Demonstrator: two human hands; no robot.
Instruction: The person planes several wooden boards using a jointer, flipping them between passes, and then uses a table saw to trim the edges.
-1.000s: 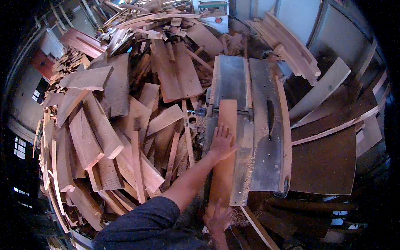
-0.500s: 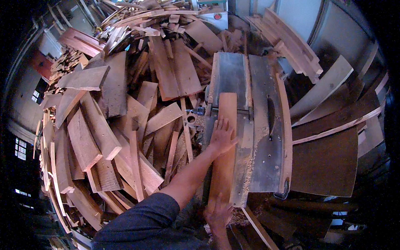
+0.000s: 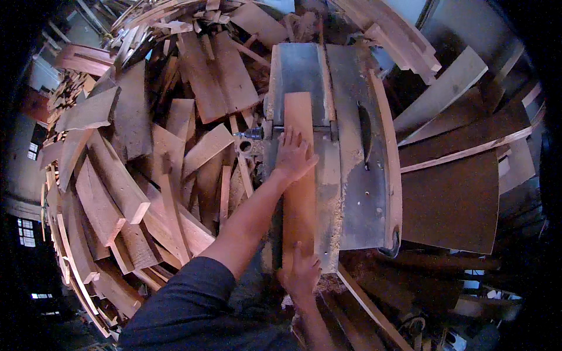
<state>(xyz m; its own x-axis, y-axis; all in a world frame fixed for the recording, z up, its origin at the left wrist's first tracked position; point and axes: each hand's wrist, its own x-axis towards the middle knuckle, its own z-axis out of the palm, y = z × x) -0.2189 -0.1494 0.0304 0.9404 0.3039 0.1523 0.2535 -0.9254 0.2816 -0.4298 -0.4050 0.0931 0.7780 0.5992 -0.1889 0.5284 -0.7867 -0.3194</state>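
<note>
A long reddish-brown wooden board (image 3: 300,205) lies flat on the metal bed of a planing machine (image 3: 298,70), its far end past the dark crosswise slot. My left hand (image 3: 293,155) rests on top of the board near that slot, palm down with the fingers stretched out. At the board's near end is my right hand (image 3: 301,275), one finger straight along the top and the others bent at the right edge. Its palm and thumb are partly hidden. Wood shavings line the bed beside the board.
A slotted side table with a blade-like dark slit (image 3: 366,134) adjoins the bed on the right. Large heaps of offcut planks (image 3: 111,193) fill the left. Broad panels (image 3: 451,202) lean at right. A metal fitting (image 3: 250,133) sticks out left of the bed.
The board has slid a little farther forward over the bed, with both hands moving along on it. The whole view has also shifted, so the machine appears higher and more to the left.
</note>
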